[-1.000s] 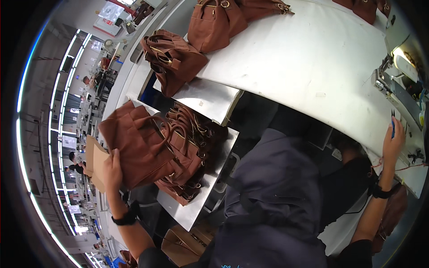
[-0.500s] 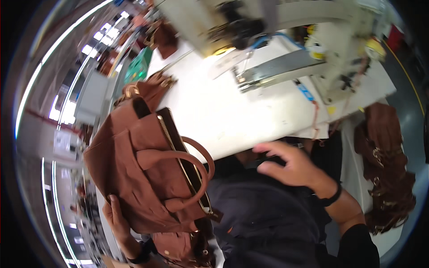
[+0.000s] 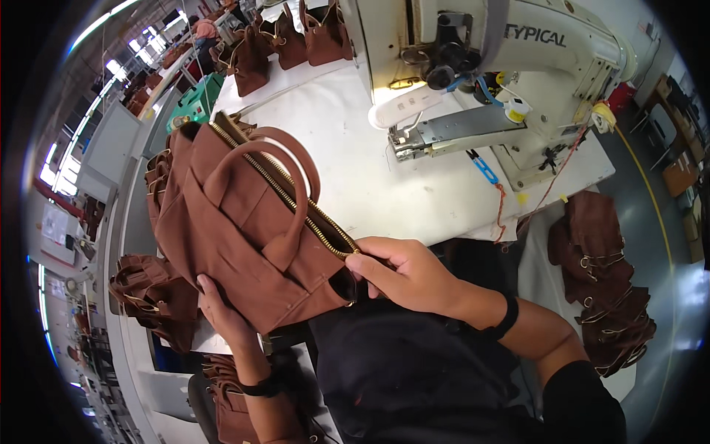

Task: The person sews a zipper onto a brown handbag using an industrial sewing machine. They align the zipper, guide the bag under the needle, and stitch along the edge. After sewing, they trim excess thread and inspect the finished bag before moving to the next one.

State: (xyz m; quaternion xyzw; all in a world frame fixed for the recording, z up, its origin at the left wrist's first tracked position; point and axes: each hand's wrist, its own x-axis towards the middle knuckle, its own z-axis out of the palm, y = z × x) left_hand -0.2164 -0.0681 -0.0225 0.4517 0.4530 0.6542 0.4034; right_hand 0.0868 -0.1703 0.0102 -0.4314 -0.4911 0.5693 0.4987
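Note:
A brown handbag (image 3: 211, 229) with two looped handles is held tilted in front of me, over the table's near left edge. Its gold-toothed zipper (image 3: 322, 231) runs along the top, parted for much of its length. My left hand (image 3: 228, 320) grips the bag's lower side, thumb on the outer face and the other fingers hidden beneath. At the zipper's near end my right hand (image 3: 418, 280) is closed, thumb and forefinger pinching the bag's top corner. The zipper pull itself is hidden by those fingers.
A sewing machine (image 3: 573, 89) stands on the white table (image 3: 347, 163), with blue thread snips (image 3: 484, 169) beside it. Brown bags (image 3: 325, 33) line the back; another brown bag (image 3: 151, 292) sits at left. Brown bag pieces (image 3: 599, 277) are piled at right. A green box (image 3: 194, 105) is beyond.
My right hand has moved left from free air onto the bag's zipper end and closed there. The bag has turned, its zipper now slanting down toward my right hand. My left hand keeps its hold.

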